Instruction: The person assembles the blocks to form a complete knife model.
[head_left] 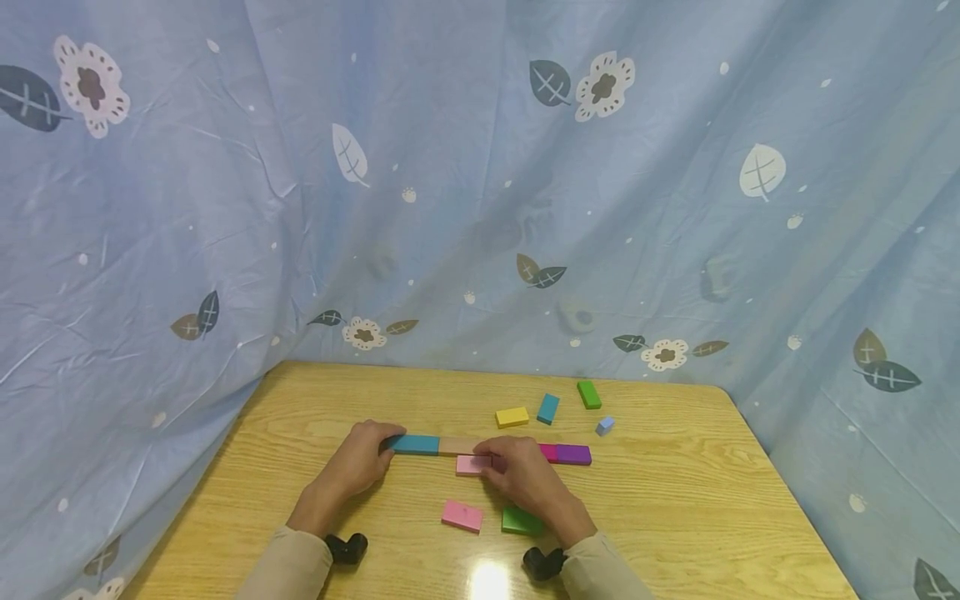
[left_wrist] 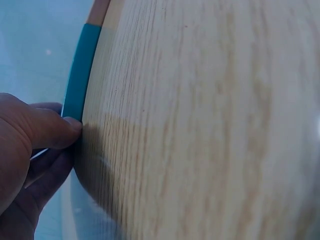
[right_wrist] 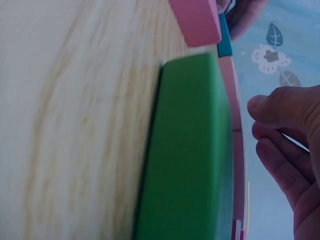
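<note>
Between left fingers [left_wrist: 54, 181], seemingly, blue block [left_wrist: 80, 75]

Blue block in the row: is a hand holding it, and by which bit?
Yes. The left hand pinches the blue block by its left end, the end away from the tan block.

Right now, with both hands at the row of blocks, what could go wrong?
The left hand, pinching the blue block at its outer end, might push the row out of line. The right hand is close to the light pink block and could nudge it. It also partly covers the green block in the head view, so drawing back might bump that.
</note>
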